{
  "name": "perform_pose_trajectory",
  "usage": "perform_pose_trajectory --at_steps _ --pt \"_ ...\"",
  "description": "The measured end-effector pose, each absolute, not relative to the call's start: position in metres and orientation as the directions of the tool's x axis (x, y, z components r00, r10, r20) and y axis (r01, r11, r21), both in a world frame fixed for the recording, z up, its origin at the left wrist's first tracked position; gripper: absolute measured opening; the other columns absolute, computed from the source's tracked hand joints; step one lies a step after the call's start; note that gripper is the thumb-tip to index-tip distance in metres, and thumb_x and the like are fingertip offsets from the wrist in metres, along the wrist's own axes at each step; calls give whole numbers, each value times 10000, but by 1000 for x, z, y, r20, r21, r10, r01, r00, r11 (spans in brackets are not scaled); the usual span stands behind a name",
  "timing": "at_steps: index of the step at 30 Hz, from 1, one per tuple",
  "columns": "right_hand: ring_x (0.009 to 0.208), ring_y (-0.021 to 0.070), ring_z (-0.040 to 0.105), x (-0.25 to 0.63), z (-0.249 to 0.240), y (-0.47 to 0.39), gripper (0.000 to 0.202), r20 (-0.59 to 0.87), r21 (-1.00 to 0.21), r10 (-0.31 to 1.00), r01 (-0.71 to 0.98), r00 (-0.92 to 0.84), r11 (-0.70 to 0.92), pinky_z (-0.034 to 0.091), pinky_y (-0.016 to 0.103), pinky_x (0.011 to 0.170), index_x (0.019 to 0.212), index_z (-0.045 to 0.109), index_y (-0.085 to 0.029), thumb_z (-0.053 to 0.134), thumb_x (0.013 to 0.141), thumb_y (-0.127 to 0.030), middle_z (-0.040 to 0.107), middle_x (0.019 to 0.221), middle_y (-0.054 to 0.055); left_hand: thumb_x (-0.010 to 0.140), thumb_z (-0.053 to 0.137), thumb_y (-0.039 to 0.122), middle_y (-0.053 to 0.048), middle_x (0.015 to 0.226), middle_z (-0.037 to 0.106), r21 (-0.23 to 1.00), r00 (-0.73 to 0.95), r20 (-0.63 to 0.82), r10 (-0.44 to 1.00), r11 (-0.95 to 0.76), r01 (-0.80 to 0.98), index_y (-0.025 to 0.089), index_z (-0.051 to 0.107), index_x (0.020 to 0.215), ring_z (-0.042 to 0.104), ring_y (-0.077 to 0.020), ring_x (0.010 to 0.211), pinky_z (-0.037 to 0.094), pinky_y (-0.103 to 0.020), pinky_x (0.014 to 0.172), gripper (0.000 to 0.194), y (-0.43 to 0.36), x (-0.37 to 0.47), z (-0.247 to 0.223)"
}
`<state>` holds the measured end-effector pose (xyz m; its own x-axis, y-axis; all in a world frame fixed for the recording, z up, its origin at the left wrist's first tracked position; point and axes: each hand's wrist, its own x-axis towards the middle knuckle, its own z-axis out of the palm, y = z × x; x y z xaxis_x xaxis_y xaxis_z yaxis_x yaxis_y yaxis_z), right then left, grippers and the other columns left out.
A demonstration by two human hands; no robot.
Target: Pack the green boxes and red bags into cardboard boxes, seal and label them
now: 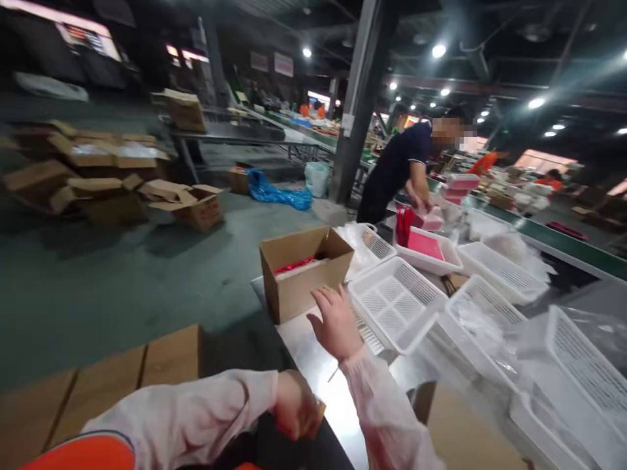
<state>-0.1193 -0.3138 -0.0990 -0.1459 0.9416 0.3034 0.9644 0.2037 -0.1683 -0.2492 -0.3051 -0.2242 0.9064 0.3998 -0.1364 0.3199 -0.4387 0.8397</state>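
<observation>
My right hand point(337, 321) is held over the metal table point(337, 398), its fingers apart, beside the near side of an open cardboard box point(294, 294). Red and white items show inside that box. Low in the view, my left hand point(296, 405) is curled at the table's near edge, blurred. Something small and orange-brown point(318, 418) shows at its fingers, too unclear to name. To the right of my right hand lies a white plastic basket point(399, 303) with a slotted bottom.
More white baskets point(490, 326) with clear plastic fill the right side. A co-worker point(396, 163) handles pink items behind the table. Cardboard boxes point(186, 209) stand on the floor at left, and closed cartons point(171, 359) lie near me.
</observation>
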Motion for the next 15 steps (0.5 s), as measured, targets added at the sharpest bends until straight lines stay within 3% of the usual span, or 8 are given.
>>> perform_pose_trajectory --at_steps 2,3,5,7,11,15 --pt "1397 298 424 -137 -89 -248 566 201 -50 945 961 -258 272 171 526 1216 1372 546 -141 675 821 -159 561 1426 128 636 687 335 -46 599 677 699 906 -222 361 -589 406 232 809 792 666 -282 611 511 -313 545 223 -291 -311 -208" --pt "1362 294 461 -140 -87 -222 476 151 -24 952 962 -266 273 205 520 1194 1306 599 -124 658 835 -141 600 1378 132 620 713 322 -57 732 734 609 887 -281 367 -647 460 260 805 966 695 -304 705 532 -335 635 363 -284 -340 -197" --pt "1206 264 585 -138 -86 -190 231 73 -25 958 959 -279 281 352 459 1097 1077 710 -106 586 889 -157 711 1166 109 652 713 337 -94 1008 758 450 805 -356 475 -668 593 313 657 1311 704 -350 914 534 -386 789 662 -269 -391 -174" --pt "1040 219 652 -135 -91 -184 189 15 -57 953 951 -302 303 447 363 963 901 735 -122 558 915 -185 749 983 65 732 649 351 -133 1146 722 387 712 -372 595 -598 702 305 430 1512 677 -364 1038 514 -416 878 812 -253 -426 -154" --pt "913 185 668 -147 -107 -233 89 -94 -119 934 936 -343 332 468 294 830 787 740 -191 685 854 -210 748 880 19 818 517 225 -157 1088 721 290 693 -345 633 -630 720 273 135 1606 679 -355 998 508 -469 889 876 -229 -446 -142" --pt "886 228 673 -160 -116 -300 71 -223 -191 923 943 -313 273 485 361 798 758 750 -256 734 826 -267 738 829 17 803 489 153 -146 987 725 262 780 -312 542 -741 619 344 202 1586 690 -348 904 534 -450 782 855 -222 -426 -159"
